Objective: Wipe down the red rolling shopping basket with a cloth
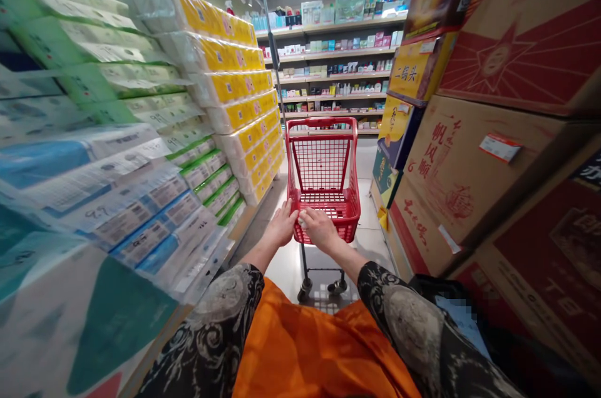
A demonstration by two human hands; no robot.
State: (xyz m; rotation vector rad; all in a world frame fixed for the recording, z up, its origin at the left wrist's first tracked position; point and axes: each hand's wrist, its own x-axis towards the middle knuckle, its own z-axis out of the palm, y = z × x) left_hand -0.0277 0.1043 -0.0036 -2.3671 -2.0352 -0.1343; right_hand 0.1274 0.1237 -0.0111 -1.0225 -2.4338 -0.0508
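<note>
A small red shopping cart (pixel 348 194) with a plastic grid basket stands upright in front of me on dark wheels. My left hand (pixel 282 224) is over the near left corner of the basket, its fingers stretched forward beside the cart's side. Close to it on the right, my right hand (pixel 318 227) is in front of the near end of the basket with its fingers curled inward. Something small and pale shows at the right fingertips; I cannot make out what it is. Whether either hand touches the cart's rim is unclear. The visible part of the basket holds no goods.
Wrapped paper packs with yellow labels (pixel 225 76) are stacked on the left, beside green packs (pixel 113 76) and blue-white packs (pixel 136 210). Cardboard cartons (pixel 474 166) rise on the right. Shelves of small boxes and bottles (pixel 338 54) cross the far end. Pale floor tiles (pixel 370 241) run between.
</note>
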